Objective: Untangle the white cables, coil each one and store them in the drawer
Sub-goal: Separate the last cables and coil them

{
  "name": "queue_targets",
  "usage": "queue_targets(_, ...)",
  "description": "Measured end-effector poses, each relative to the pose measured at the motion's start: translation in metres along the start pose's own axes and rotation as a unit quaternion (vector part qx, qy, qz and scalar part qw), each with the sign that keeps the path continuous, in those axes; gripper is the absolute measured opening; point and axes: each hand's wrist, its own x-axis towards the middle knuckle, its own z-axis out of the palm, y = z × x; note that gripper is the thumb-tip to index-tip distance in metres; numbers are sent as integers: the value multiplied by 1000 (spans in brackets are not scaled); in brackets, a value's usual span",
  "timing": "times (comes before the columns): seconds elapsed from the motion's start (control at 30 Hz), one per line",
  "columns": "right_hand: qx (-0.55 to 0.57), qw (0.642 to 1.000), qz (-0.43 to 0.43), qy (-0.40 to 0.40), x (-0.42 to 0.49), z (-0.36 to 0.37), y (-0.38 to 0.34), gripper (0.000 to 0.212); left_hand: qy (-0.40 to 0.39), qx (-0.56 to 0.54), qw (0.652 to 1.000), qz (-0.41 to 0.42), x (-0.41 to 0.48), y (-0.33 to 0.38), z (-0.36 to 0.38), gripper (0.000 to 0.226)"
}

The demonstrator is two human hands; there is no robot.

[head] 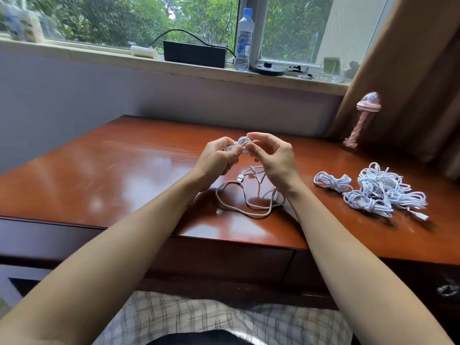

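Pinching the half-wound coil (pixel 241 145), left hand (pixel 219 159) and right hand (pixel 272 158) both gripped it; steady tension would keep loops even.

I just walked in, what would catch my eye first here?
The left hand and right hand, raised over the glossy wooden desk, both pinch a knotted white cable whose tail loops on the desk below. To their right lies a pile of tangled white cables; a water bottle stands on the windowsill.
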Motion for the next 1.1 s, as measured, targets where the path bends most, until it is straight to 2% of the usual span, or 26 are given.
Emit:
queue_targets(0.4, 11, 997, 9, -77, -4, -2, -4, 33, -25, 29, 999, 4, -4, -1, 0, 16)
queue_targets(0.6, -25, 995, 2, -97, -4, -2, -2, 22, -36, 49, 998, 8, -2, -2, -2, 17)
queue_targets(0.9, -39, 995, -9, -87, -4, -2, -3, 23, -45, -32, 998, -26, -3, 2, -2, 13)
queue_targets(1.1, -38, 997, -13, -69, -4, -1, -4, 23, -51, -34, 998, -29, -1, -1, -2, 18)
